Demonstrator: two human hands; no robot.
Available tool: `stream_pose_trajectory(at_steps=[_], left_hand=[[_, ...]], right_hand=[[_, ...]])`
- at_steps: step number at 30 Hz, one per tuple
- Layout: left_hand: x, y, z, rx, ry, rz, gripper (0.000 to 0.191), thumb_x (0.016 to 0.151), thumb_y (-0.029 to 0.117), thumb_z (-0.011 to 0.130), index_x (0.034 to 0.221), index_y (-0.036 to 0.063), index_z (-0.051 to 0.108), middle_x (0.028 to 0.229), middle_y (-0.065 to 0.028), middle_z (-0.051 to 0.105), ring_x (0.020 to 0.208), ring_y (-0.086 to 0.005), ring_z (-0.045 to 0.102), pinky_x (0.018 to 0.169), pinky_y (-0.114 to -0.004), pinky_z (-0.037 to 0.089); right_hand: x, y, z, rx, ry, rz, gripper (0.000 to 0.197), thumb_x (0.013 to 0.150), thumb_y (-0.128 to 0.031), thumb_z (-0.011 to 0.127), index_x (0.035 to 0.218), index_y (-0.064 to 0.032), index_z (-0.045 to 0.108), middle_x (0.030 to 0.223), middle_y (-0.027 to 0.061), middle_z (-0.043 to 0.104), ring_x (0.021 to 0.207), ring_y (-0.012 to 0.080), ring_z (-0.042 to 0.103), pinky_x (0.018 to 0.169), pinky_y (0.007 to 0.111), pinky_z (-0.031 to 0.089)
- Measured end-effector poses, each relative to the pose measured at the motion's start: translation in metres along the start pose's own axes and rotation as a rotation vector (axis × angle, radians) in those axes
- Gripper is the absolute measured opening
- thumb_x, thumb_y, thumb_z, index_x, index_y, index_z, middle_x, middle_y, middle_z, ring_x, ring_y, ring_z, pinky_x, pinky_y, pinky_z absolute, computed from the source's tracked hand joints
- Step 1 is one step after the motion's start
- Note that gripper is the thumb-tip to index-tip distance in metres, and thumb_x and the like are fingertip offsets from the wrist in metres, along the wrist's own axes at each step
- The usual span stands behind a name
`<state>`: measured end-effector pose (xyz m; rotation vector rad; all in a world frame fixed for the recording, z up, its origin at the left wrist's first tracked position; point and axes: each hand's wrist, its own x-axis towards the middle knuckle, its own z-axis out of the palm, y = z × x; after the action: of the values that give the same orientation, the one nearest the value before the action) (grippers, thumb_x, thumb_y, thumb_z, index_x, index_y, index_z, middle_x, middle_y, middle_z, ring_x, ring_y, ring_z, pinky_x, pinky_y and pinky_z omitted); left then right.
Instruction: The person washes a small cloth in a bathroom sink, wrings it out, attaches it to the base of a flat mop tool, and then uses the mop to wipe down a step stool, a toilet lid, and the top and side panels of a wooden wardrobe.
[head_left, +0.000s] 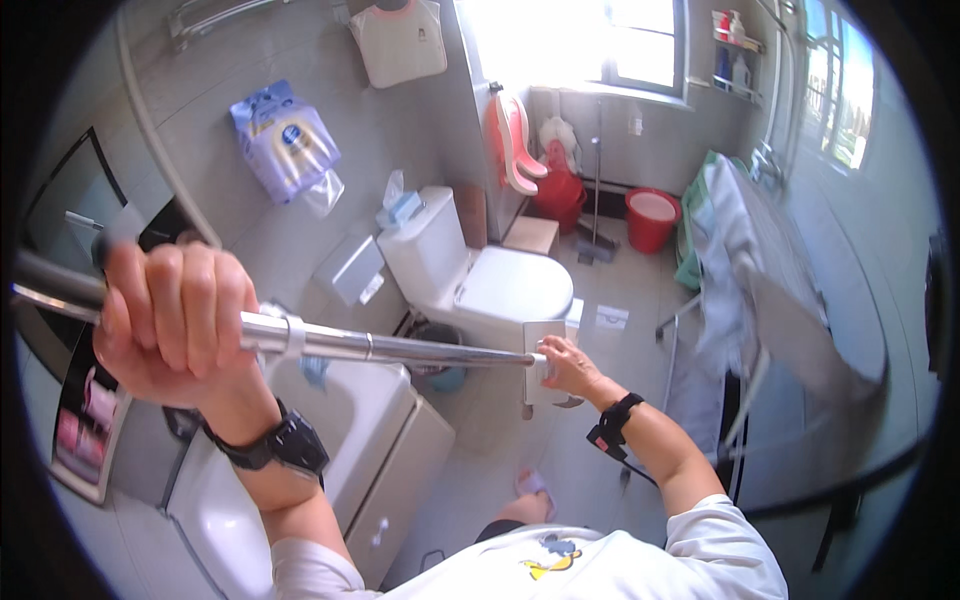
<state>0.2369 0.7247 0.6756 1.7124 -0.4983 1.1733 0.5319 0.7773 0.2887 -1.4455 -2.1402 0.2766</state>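
My left hand (176, 322) is closed around a metal telescopic pole (442, 351), near its dark upper section, at the left and close to the camera. The pole slants away to a pale rectangular flat mop head (534, 382) near the middle. There my right hand (566, 367) has its fingers on the white joint where pole and head meet. Part of the head is hidden behind my fingers. Beyond it stands a white toilet (514, 283) with its lid down.
A white washbasin (367, 397) lies at the left below the pole. A folding table-like stand draped in grey cloth (750, 247) is at the right. Farther back are a red bucket (652, 225), a long-handled brush or broom (596, 244) and a small stool (531, 234). A waste bin (442, 375) stands beside the toilet.
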Motion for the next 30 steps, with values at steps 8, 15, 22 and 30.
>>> stream_pose_trajectory(at_steps=[8,15,22,30], left_hand=[[0.046,-0.188,-0.183,0.156,0.156,-0.101,0.030,0.078,0.014,0.051,0.053,0.0104,0.036,0.040,0.0014,0.041,0.030,-0.0078,0.036,0.033,-0.020,0.033],[0.009,-0.347,-0.315,0.290,0.462,-0.145,0.030,0.075,0.009,0.051,0.049,0.0100,0.035,0.039,0.0010,0.040,0.028,-0.0074,0.034,0.030,-0.020,0.029],[-0.005,-0.440,-0.413,0.336,0.788,-0.196,0.030,0.073,0.004,0.049,0.048,0.0098,0.032,0.037,0.0001,0.036,0.027,-0.0070,0.028,0.030,-0.019,0.024],[-0.010,-0.477,-0.446,0.379,0.958,-0.232,0.026,0.069,0.004,0.049,0.049,0.0105,0.033,0.038,0.0014,0.036,0.028,-0.0053,0.031,0.032,-0.018,0.025]], right_hand=[[0.255,0.183,0.032,-0.096,0.021,-0.158,0.059,0.049,-0.017,0.075,0.101,-0.0064,0.050,0.105,0.0097,0.048,0.099,0.0264,0.045,0.084,0.034,0.038],[0.424,0.338,0.135,-0.004,-0.269,-0.390,0.054,0.051,-0.023,0.074,0.094,-0.0007,0.050,0.092,0.0115,0.051,0.092,0.0269,0.047,0.085,0.036,0.034],[0.487,0.397,0.202,-0.042,-0.711,-0.434,0.063,0.054,-0.024,0.073,0.104,0.0027,0.044,0.095,0.0130,0.050,0.093,0.0282,0.047,0.092,0.036,0.032],[0.516,0.445,0.233,0.033,-0.734,-0.568,0.073,0.060,-0.029,0.072,0.115,0.0021,0.036,0.098,0.0147,0.052,0.094,0.0300,0.049,0.087,0.036,0.036]])
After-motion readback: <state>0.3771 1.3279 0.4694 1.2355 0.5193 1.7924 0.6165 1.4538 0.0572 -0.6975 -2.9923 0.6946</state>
